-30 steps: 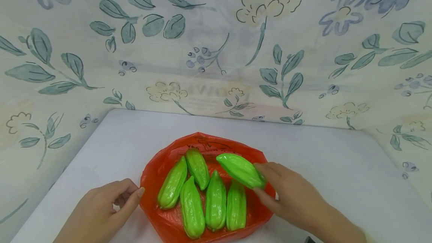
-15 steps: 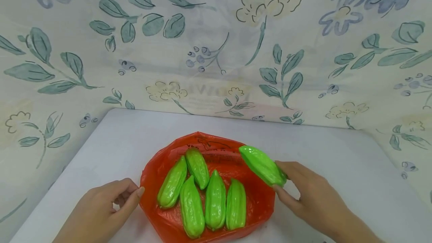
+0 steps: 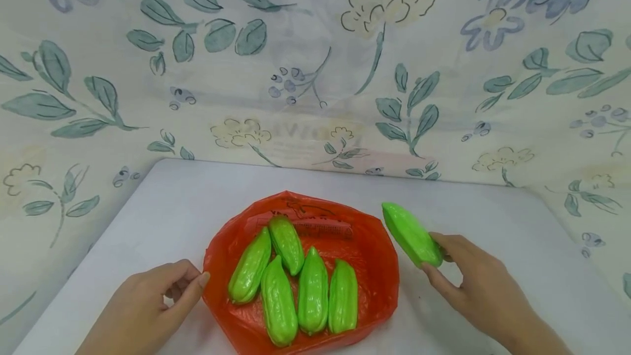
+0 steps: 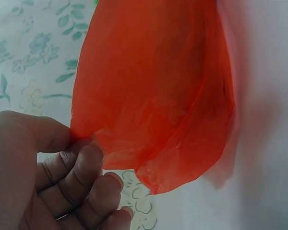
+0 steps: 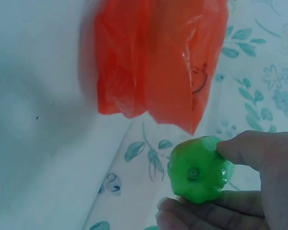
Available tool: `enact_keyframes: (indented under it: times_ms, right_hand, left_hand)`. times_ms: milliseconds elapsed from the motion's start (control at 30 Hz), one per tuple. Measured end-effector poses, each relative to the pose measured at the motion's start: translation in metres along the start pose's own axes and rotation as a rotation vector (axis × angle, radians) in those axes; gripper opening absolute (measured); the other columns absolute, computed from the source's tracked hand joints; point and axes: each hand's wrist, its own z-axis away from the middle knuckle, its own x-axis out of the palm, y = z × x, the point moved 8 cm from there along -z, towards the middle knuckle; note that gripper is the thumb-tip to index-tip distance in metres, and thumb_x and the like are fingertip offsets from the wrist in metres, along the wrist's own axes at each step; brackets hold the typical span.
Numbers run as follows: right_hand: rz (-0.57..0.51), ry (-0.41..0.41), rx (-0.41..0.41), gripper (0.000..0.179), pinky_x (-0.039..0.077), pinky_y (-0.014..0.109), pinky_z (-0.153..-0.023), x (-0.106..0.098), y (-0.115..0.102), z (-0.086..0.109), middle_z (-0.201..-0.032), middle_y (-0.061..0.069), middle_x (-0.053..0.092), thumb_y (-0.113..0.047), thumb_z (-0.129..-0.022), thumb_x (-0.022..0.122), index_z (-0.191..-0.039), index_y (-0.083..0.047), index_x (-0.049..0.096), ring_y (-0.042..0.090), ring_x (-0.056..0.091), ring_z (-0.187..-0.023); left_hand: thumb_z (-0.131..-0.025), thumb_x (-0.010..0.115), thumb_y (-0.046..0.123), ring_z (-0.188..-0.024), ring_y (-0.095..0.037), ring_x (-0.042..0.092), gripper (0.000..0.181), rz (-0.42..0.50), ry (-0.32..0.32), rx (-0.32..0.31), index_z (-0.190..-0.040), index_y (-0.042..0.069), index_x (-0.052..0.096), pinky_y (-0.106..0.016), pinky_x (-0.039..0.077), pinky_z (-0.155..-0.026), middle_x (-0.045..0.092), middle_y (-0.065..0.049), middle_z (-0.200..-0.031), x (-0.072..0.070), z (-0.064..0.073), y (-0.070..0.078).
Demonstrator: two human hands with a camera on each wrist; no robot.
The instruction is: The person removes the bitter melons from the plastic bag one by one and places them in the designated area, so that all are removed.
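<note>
An open red plastic bag (image 3: 377,267) stands on the table with several glossy green ribbed fruits (image 3: 313,292) inside, each long and pointed at one end. My left hand (image 3: 153,300) pinches the bag's left rim between thumb and index finger; the left wrist view shows the thin red film (image 4: 149,86) stretched from that grip. To the right of the bag, my right hand (image 3: 485,284) holds another green ribbed fruit (image 3: 410,232), its tip angled up and left. In the right wrist view, thumb and fingers grip the rounded end of this fruit (image 5: 199,167), beside a dimple.
The white tabletop (image 3: 483,218) reaches back to a floral-patterned cloth (image 3: 315,70) that rises behind it and along both sides. Dark printing (image 3: 305,207) shows on the bag's far inner wall.
My right hand has carried the green ribbed fruit rightward, from above the bag's opening to beyond its right rim. The left hand keeps its pinch on the bag.
</note>
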Motion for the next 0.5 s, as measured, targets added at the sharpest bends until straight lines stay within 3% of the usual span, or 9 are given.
enact_keyframes:
  times_ms: [267,500]
  right_hand:
    - [0.008,-0.079,0.134,0.055,0.061,0.051,-0.082,0.008,0.027,0.0,-0.118,0.01,0.07,-0.031,-0.092,0.082,-0.134,-0.001,0.063,0.03,0.069,-0.1]
    - [0.014,-0.133,0.205,0.056,0.061,0.051,-0.08,0.016,0.044,0.001,-0.116,0.012,0.071,-0.035,-0.093,0.08,-0.134,0.001,0.063,0.033,0.068,-0.101]
  left_hand:
    - [-0.098,0.075,0.022,-0.071,0.002,0.056,0.014,0.025,0.076,0.054,-0.088,0.029,0.067,-0.024,0.055,-0.067,0.059,0.024,-0.073,-0.005,0.003,0.005]
    - [-0.1,0.073,0.026,-0.071,0.001,0.055,0.012,0.016,0.042,0.025,-0.089,0.028,0.067,-0.024,0.055,-0.067,0.059,0.023,-0.074,-0.004,0.002,0.003]
